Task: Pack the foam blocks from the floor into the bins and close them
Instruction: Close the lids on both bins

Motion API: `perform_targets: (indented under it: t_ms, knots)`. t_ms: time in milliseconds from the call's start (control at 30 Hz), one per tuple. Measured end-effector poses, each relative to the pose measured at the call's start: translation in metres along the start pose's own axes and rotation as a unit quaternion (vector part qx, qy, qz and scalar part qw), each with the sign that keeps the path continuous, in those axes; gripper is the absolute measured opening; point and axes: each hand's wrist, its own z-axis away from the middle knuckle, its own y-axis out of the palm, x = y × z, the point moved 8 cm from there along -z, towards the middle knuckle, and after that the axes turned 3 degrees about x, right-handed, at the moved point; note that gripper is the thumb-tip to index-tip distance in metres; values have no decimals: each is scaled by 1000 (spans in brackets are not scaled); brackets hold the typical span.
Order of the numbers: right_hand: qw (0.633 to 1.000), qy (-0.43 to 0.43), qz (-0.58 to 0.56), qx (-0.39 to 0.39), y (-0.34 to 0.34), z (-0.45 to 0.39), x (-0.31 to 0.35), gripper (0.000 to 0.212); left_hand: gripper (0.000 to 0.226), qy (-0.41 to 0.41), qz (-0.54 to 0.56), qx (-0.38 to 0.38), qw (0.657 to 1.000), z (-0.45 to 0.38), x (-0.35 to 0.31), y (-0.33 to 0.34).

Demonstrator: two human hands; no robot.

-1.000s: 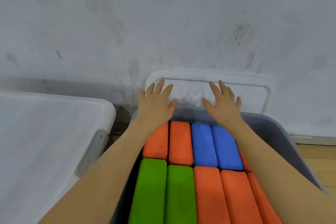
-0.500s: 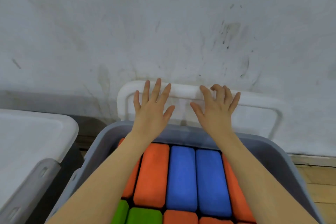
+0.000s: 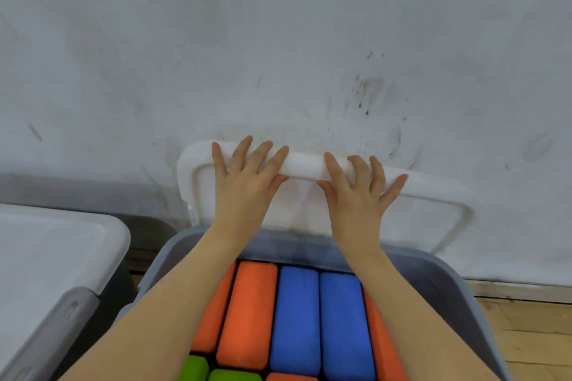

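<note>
lid (image 3: 312, 164): white, stands on edge leaning against the wall behind the bin, long axis left-right, top rim under both hands
bin (image 3: 458, 297): grey, open, right below the lid and nearer the person; far wall touches or sits just in front of lid's lower edge, can't tell which
foam blocks (image 3: 297, 318): orange, blue, green, packed flat side by side, fill the visible part of the bin
left hand (image 3: 244, 185): fingers spread, nearly straight, laid over lid's top rim left of centre; no curl round it visible
right hand (image 3: 359, 192): fingers spread, middle ones bent slightly over the rim right of centre; grip behind rim hidden
key relation: lid lies straight ahead of both hands, beyond the bin; both equally near; judged next move is tipping it toward the person onto the bin
second bin (image 3: 55, 257): at left, white lid on, looks closed
floor (image 3: 532, 334): wood, right of bin
</note>
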Motion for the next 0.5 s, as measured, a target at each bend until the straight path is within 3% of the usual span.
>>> perform_targets:
  t_ms: [500]
  knots:
    - [989,-10,26,-147,-175,-123,64,39,35,18,-35,-177,984,-99,36,-186]
